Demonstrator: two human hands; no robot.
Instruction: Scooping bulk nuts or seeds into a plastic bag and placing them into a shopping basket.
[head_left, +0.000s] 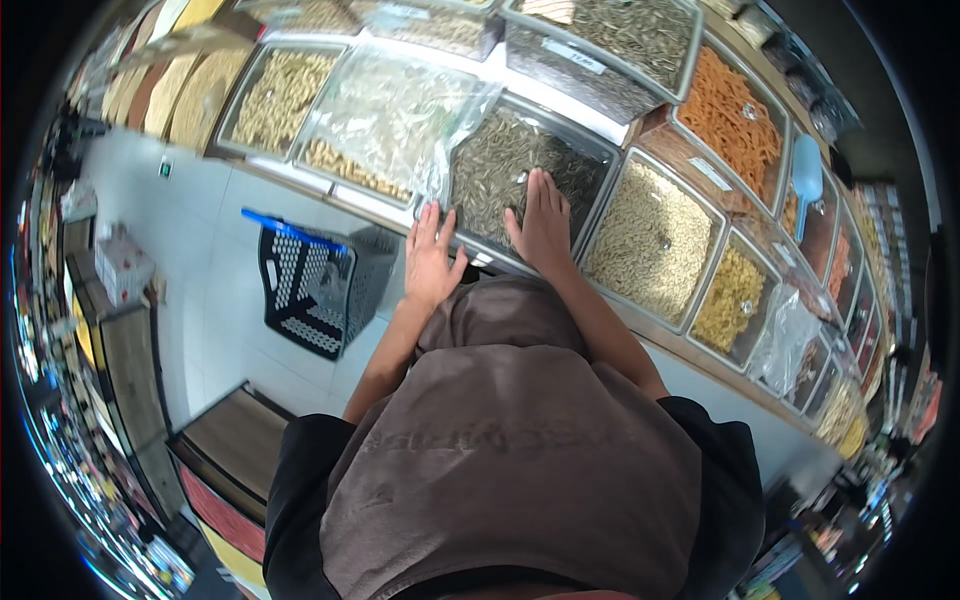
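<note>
My right hand (546, 225) rests flat on the clear lid of a bin of striped sunflower seeds (491, 169), close to the lid's small round knob (523, 178). Its fingers are extended and grip nothing. At the bin's front left corner, my left hand (431, 251) lies with fingers spread by the display's front edge, beside the hanging end of some clear plastic bags (397, 112). The bags cover most of the neighbouring lidded bin of peanuts in their shells (349, 166). Both hands look empty.
Right of the sunflower seeds are bins of pale flat seeds (649, 232) and yellow dried pieces (726, 311). A blue scoop (808, 172) lies beyond, near orange strips (727, 112). On the floor at left stands a black shopping basket (311, 289), with a wooden-topped stand (232, 435) nearer me.
</note>
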